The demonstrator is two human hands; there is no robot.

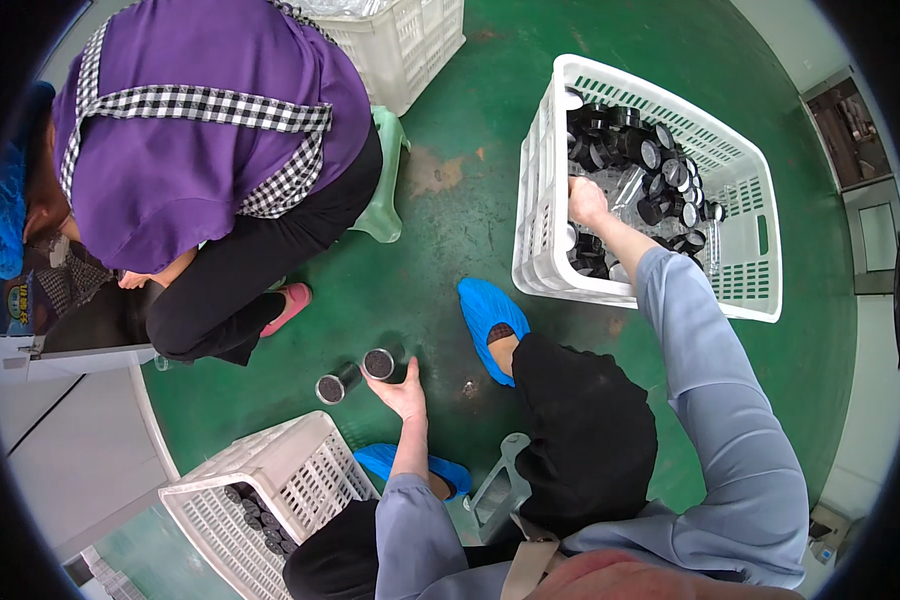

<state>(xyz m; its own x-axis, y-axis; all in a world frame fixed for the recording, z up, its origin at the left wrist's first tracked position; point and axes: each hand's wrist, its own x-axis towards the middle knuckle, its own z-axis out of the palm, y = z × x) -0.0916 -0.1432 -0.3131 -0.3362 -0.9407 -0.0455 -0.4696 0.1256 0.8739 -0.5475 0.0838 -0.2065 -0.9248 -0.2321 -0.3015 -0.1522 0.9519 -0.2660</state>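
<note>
My left hand is wrapped round a clear jar with dark contents, low over the green floor. Just left of it, a second, similar jar stands on the floor. My right hand reaches into a white plastic crate and is closed near its left wall. Its fingertips are partly hidden, so what they hold cannot be made out. Around that hand lie many clear jars with black lids, heaped in the crate.
A co-worker in purple sits bent over on a green stool at the left. A tilted white crate with dark items stands at the lower left. Another white crate is at the back. My feet wear blue covers.
</note>
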